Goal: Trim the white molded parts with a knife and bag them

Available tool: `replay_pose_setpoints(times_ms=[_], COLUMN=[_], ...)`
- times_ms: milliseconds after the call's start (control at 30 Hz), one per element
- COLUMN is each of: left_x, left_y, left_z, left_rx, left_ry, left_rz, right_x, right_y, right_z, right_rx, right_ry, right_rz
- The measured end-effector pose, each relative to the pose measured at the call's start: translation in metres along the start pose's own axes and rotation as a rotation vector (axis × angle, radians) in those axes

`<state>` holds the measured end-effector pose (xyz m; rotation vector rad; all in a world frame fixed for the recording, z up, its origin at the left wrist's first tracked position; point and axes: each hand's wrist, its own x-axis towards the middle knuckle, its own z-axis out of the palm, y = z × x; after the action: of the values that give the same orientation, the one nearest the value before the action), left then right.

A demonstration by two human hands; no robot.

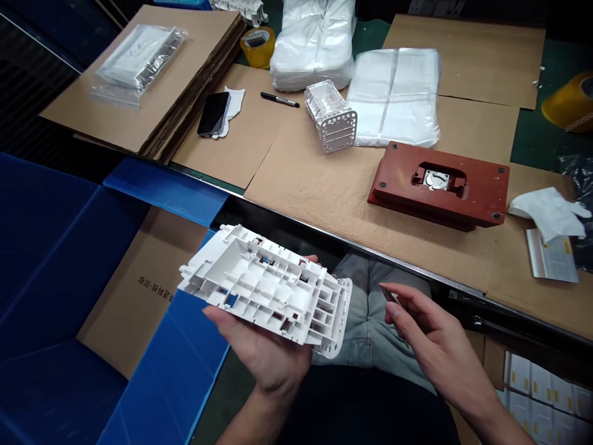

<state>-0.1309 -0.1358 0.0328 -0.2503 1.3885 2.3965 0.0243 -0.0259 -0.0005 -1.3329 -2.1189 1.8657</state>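
Observation:
My left hand (pixel 264 352) holds a white ribbed plastic housing (pixel 273 278) from below, its open ribbed face turned up and its slotted rounded end to the right. To the right of it, apart from the housing, my right hand (pixel 430 334) pinches a small dark pointed tool (pixel 388 293) between thumb and fingers; most of the tool is hidden in the hand. A second white plastic housing (pixel 331 114) lies on the cardboard-covered table. Right of that sits a red-brown block fixture (pixel 445 185) with a metal piece in its recess.
A blue bin (pixel 157 371) stands at the left by the table edge. On the table are stacked cardboard sheets (pixel 106 117), a phone (pixel 214 114), a pen (pixel 280 99), plastic bags (pixel 393 93), tape rolls (pixel 258 48) and a white glove (pixel 549 210).

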Motion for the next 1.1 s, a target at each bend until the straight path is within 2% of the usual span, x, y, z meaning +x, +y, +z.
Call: replay_pose_setpoints(times_ms=[267,367,400,467,567,667,767,833,1000,1067,1100], left_x=[-0.003,-0.002,-0.001,0.002,0.006,0.007,0.005,0.003,-0.003,-0.003,-0.003], left_y=[0.002,0.001,0.001,0.000,-0.003,-0.005,-0.005,-0.006,-0.017,-0.019,-0.020], left_z=[-0.002,-0.006,-0.008,-0.012,-0.018,-0.024,-0.029,-0.032,-0.026,-0.020,-0.018], left_rx=[-0.020,-0.046,-0.065,-0.119,-0.207,-0.187,-0.069,-0.024,-0.026,-0.017,0.000], left_ry=[-0.021,-0.035,-0.032,-0.028,-0.050,-0.110,-0.151,-0.118,0.108,0.201,0.240], left_rz=[-0.012,-0.053,-0.111,-0.312,-0.613,-0.726,-0.734,-0.693,-0.614,-0.517,-0.451], right_x=[-0.004,-0.005,-0.006,-0.006,-0.001,0.007,0.014,0.016,0.016,0.017,0.018], right_y=[0.002,0.003,0.002,-0.002,-0.011,-0.015,-0.011,-0.008,-0.010,-0.008,-0.005], right_z=[0.007,0.008,0.009,0.012,0.021,0.029,0.032,0.035,0.052,0.057,0.058], right_rx=[0.077,0.102,0.122,0.176,0.274,0.408,0.570,0.704,1.002,1.001,0.957], right_ry=[-0.033,-0.002,0.010,-0.009,-0.157,-0.219,-0.154,-0.166,-0.307,-0.279,-0.225], right_rz=[0.029,0.013,-0.002,-0.044,-0.106,-0.121,-0.065,0.008,0.214,0.271,0.282])
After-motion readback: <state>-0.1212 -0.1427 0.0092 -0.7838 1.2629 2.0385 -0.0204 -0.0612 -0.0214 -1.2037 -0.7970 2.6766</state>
